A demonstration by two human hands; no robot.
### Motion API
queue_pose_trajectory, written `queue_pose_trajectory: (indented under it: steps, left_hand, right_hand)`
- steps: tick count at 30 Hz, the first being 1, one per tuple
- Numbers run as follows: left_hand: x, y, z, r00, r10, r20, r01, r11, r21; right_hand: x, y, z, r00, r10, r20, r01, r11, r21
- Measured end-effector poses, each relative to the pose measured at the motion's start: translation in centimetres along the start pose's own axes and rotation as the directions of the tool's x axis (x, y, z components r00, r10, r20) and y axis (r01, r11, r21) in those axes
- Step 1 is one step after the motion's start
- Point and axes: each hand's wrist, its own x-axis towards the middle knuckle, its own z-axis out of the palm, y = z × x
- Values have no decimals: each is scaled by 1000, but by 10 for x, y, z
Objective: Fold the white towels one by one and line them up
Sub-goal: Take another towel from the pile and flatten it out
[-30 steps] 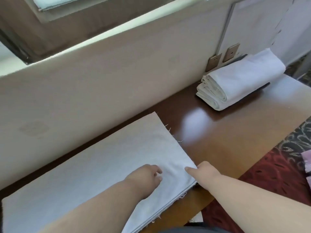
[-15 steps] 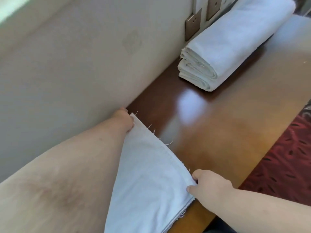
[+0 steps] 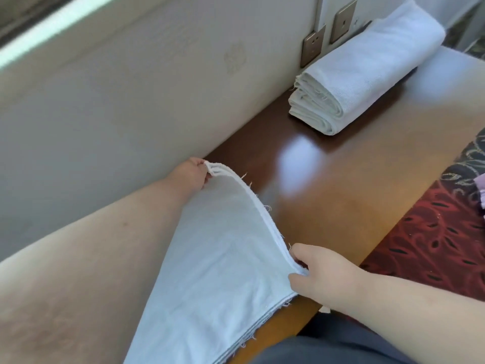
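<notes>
Gripping one towel (image 3: pixel 220 258), two hands (image 3: pixel 321 278)

A glossy dark-brown wooden table (image 3: pixel 341 195) runs along a cream wall (image 3: pixel 131 101), its polished top catching soft white patches of reflected light. The wall's surface is faintly textured, with a pale embossed motif (image 3: pixel 235 58) on it. At the far end, two bronze-coloured switch plates (image 3: pixel 326 35) are set into the wall just above the tabletop, beside a vertical seam between panels. A bright, pale strip (image 3: pixel 52 27) crosses the upper left corner above the wall. To the right of the table the floor is covered by a carpet (image 3: pixel 433 237) patterned in deep red and black, with greyish leaf shapes further back.
</notes>
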Motion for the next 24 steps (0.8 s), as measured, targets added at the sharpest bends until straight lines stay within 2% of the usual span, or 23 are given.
queue_pose_trajectory:
  steps: [4, 6, 8, 17, 24]
  left_hand:
    - [-35, -6, -25, 993, 2, -117, 1, 1000, 30]
    - [-53, -10, -39, 989, -35, -146, 14, 989, -144]
    - [-69, -11, -59, 990, -85, -112, 42, 940, -337]
    - [-148, -76, -169, 947, -282, -155, 154, 821, -549]
    - [-204, -154, -243, 902, -335, -272, 149, 834, -532]
  right_hand:
    - [-38, -47, 18, 971, -237, -32, 231, 965, -121]
    - [-56, -68, 27, 956, -293, 10, 291, 943, -163]
    - [-71, -82, 37, 944, -325, 58, 330, 922, -200]
    - [-106, -160, 84, 871, -457, 181, 490, 839, -238]
    - [-117, -234, 140, 787, -532, 311, 607, 758, -239]
